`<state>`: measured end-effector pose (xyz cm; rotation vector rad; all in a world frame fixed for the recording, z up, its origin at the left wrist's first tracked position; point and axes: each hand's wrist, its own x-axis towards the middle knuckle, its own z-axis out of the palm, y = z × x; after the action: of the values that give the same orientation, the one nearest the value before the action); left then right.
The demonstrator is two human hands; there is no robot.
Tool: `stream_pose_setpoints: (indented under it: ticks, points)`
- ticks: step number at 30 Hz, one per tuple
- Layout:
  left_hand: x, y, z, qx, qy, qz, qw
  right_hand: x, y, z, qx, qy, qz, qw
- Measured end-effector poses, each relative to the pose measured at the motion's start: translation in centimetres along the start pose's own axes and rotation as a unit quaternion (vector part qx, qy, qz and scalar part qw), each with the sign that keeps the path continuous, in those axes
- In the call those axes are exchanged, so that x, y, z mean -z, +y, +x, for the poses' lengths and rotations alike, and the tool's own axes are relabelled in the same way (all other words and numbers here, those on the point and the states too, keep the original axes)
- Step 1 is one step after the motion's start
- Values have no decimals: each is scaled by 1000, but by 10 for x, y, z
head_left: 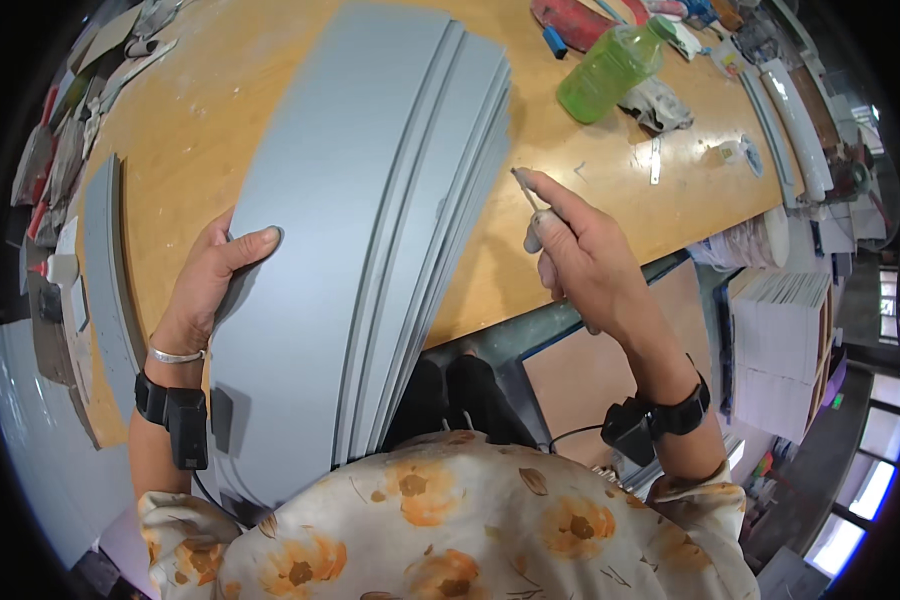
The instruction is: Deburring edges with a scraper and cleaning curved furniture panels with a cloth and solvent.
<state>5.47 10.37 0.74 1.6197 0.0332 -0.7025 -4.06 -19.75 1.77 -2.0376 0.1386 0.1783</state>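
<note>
A thick stack of long, smooth grey panels [320, 200] stretches from my body across the table, its right edges fanned out in steps. My left hand [215, 275] grips the stack's left edge, thumb on the top panel and the other fingers out of sight beneath. To the right of the stack, in the air and apart from it, my right hand [590, 245] is closed in a pinch. Between its thumb and index finger is a thin, short stick-like tool [528, 192], whose exact kind I cannot make out. The fingertips look grey and smudged.
A green-tinted bottle [610, 75] lies on the wooden table [700, 200] beside a crumpled cloth [657, 104]. Further right are a small metal strip [655, 160] and a tape roll [751, 157]. A curved grey strip [110, 270] lies left. Stacked white sheets [778, 340] stand lower right.
</note>
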Motion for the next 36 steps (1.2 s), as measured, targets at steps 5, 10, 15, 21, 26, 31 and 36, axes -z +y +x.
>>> stream_pose_setpoints:
  ticks: [5, 10, 15, 21, 26, 31, 36]
  points:
    - [3, -3, 5, -20, -5, 10, 1000, -10, 25, 9, -41, 21, 118, 992]
    - [6, -1, 2, -4, 29, 29, 999, -12, 10, 27, 54, -13, -7, 998]
    - [0, 3, 3, -10, 39, 31, 999, -13, 14, 56, 177, 16, -212, 961]
    - [19, -6, 10, -35, -19, 59, 997, -29, 1, 48, 186, -38, -318, 929]
    - [14, -3, 8, -52, -18, 55, 997, -19, 6, 55, 209, 14, -350, 913]
    - [15, -9, 9, -52, 0, 61, 997, -34, 6, 41, 223, -25, -337, 915]
    - [15, -3, 7, -33, -18, 70, 997, -26, 11, 53, 223, 24, -350, 910]
